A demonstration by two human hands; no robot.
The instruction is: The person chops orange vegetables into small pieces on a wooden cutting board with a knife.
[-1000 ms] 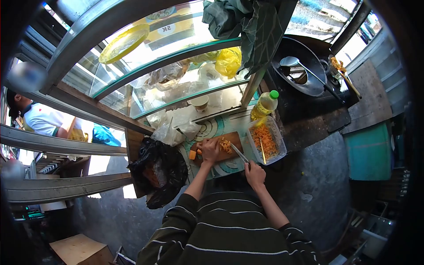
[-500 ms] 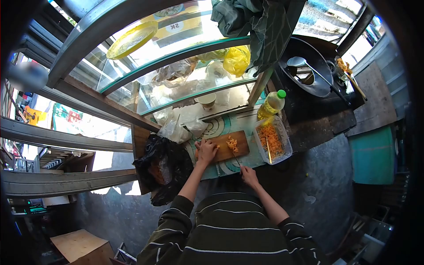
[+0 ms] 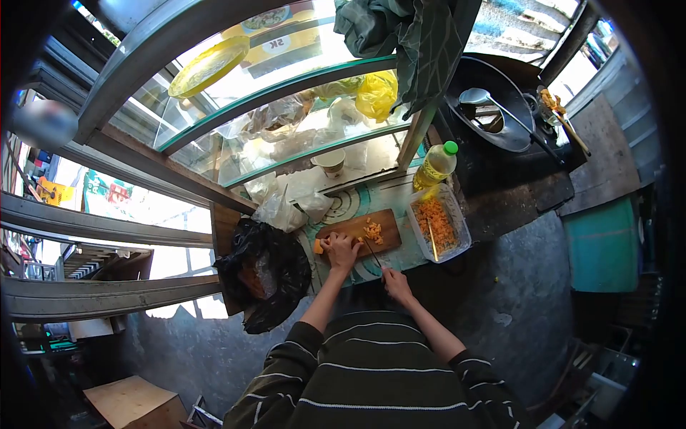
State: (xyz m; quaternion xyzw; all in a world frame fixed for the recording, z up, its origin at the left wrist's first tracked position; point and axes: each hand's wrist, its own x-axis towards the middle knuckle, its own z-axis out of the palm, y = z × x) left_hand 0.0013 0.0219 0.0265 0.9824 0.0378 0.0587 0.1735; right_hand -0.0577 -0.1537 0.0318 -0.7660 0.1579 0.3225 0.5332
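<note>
On the wooden cutting board [image 3: 391,240], my left hand [image 3: 341,252] presses down with bent fingers on an orange vegetable piece, perhaps carrot; most of it is hidden. Another orange chunk [image 3: 318,247] shows at the board's left edge, beside those fingers. My right hand [image 3: 395,284] grips a knife [image 3: 374,254] by its handle in front of the board. Its blade points away from me over the board, close to the left fingertips. A small heap of diced orange pieces [image 3: 373,230] lies just beyond the blade. Right of the board stands a clear plastic tub [image 3: 463,242] of chopped orange bits with a light-coloured utensil [image 3: 433,242].
A bottle of yellow oil [image 3: 435,166] stands behind the tub. Left are a black plastic bag [image 3: 286,268] and white plastic bags [image 3: 280,211]. A glass display case [image 3: 286,161] rises behind the board. At right, a wok [image 3: 511,136] with a ladle [image 3: 513,118] sits on the stove.
My left hand has shifted slightly right and down on the board, uncovering the orange chunk at the left edge. The knife has moved left, away from the diced heap and closer to my left fingers.
</note>
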